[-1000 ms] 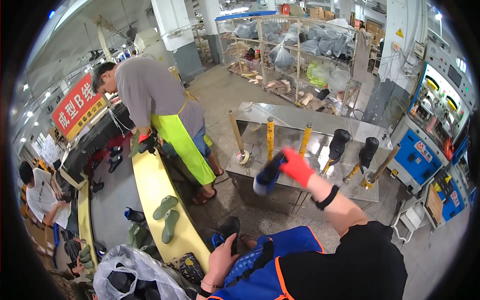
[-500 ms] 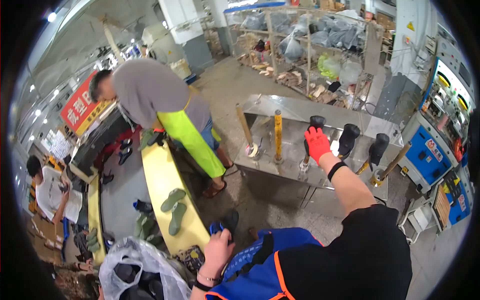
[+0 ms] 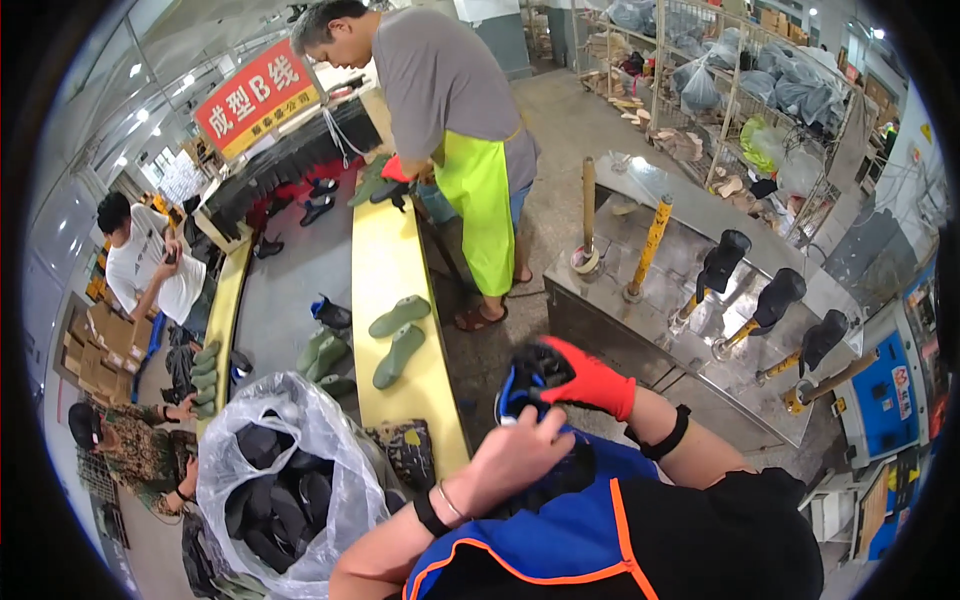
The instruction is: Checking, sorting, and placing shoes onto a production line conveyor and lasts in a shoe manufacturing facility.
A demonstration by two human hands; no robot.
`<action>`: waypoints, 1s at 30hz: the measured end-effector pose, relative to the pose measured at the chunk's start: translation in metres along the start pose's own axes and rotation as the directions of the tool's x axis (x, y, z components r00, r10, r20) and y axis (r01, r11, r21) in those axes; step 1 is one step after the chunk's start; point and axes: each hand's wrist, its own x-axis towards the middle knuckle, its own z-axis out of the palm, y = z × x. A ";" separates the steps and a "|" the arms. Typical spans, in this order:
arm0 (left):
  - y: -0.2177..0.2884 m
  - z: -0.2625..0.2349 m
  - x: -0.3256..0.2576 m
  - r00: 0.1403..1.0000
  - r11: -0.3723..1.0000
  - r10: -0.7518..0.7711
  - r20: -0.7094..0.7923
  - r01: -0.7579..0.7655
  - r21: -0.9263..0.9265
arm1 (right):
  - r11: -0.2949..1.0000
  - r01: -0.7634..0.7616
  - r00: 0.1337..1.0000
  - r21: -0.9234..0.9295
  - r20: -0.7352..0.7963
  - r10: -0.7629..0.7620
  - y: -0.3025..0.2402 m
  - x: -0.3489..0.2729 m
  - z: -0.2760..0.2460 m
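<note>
Nearest, over the wearer's blue apron with orange edging (image 3: 570,500), the bare left hand (image 3: 522,455) reaches up with bent fingers at the near edge of a black fabric shoe with blue trim (image 3: 518,388); whether those fingers pinch the shoe or only rest against it cannot be told; the right hand in a red glove with a dark palm (image 3: 592,382) is curled around the shoe's other side, thumb and fingers closed on it; the shoe is thus held in front of the body, just above the apron; to the left stands an open translucent plastic bag (image 3: 350,500) containing black shoe-like pieces (image 3: 270,505); beyond it, two green foot-shaped lasts (image 3: 400,355) lie on a pale yellow ledge (image 3: 385,285); right of that, a metal table (image 3: 740,375) carries three black shoe uppers (image 3: 780,298) on yellow posts; farther off, a co-worker in a grey shirt and lime apron (image 3: 475,190) leans over the ledge.
</note>
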 end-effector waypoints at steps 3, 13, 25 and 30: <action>-0.004 0.006 0.000 1.000 0.999 0.016 -0.020 -0.017 -0.041 | 0.925 0.042 0.965 -0.377 0.256 0.060 0.005 0.004 -0.005; -0.025 0.011 -0.004 0.995 0.997 -0.030 0.095 0.037 -0.067 | 0.944 -0.293 0.955 0.150 0.103 0.279 0.032 0.047 -0.056; -0.038 0.057 -0.047 0.844 0.789 -0.535 -0.051 0.477 -0.387 | 0.049 -0.433 0.580 -0.900 -0.320 -0.749 0.014 0.057 -0.247; -0.038 0.054 -0.075 0.746 0.714 -0.665 -0.041 0.619 -0.329 | 0.098 -0.392 0.680 -0.915 -0.360 -0.639 0.076 0.102 -0.226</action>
